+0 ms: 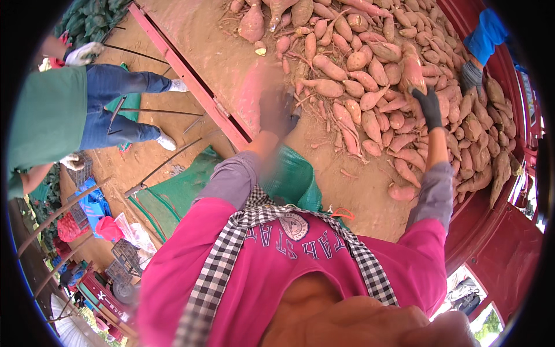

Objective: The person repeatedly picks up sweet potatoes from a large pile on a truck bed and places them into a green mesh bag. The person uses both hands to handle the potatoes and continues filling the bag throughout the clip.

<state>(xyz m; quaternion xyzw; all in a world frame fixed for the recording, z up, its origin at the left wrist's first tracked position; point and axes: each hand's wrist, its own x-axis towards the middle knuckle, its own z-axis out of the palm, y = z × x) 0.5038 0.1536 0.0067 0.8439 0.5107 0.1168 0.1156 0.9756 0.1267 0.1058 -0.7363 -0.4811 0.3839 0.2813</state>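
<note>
My right hand (428, 106), in a dark glove, grips the lower end of a large, long sweet potato (412, 67) above the heap. Many loose sweet potatoes (368, 84) with soil and thin roots lie under and around it. Motion blurs my left hand (277, 106), also dark-gloved, at the heap's left edge; whether it holds anything cannot be made out. Beside it is a blurred pinkish patch that I cannot identify. Below my left hand, close to my chest, a green woven bag (299, 173) is partly hidden by my forearm.
A pink metal edge (190, 73) borders the soil-covered truck bed (347, 199) on the left; a red side wall (485, 234) stands on the right. Another person's gloved hand (470, 76) touches the heap. A person in jeans (117, 104) stands beyond the edge, near green netting (173, 191) and crates (125, 256).
</note>
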